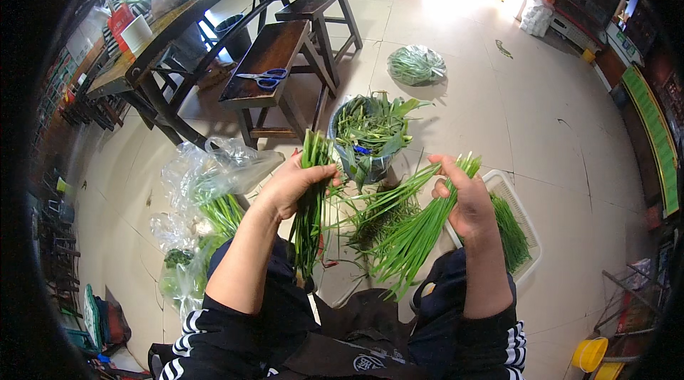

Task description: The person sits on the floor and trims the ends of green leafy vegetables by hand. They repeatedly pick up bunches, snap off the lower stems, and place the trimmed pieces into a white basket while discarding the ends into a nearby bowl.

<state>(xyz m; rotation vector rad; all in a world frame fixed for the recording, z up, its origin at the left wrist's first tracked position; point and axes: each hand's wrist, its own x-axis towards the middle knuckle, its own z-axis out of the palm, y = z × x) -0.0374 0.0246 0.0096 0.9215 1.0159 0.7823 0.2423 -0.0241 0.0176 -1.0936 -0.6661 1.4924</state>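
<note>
In my left hand (pixel 294 182) is a bunch of dark green stalks (pixel 310 225), held upright with the cut ends up. My right hand (pixel 462 195) grips a looser bunch of thin green chives (pixel 422 241), pale ends up; a few strands stretch from its fingers toward the left bunch. Between and beyond the hands stands a bucket (pixel 342 158) heaped with leafy green scraps (pixel 368 123). Loose trimmings (pixel 385 214) lie on the floor below it. Beside my right forearm, a white plastic basket (pixel 534 241) holds more chives (pixel 510 233), laid lengthwise.
Plastic bags of greens (pixel 214 177) lie at the left. Blue-handled scissors (pixel 267 78) rest on a wooden bench (pixel 272 48). Another bagged bundle (pixel 417 65) sits on the tiled floor beyond the bucket. A person in a striped top (pixel 140 3) is behind the wooden table (pixel 176 22).
</note>
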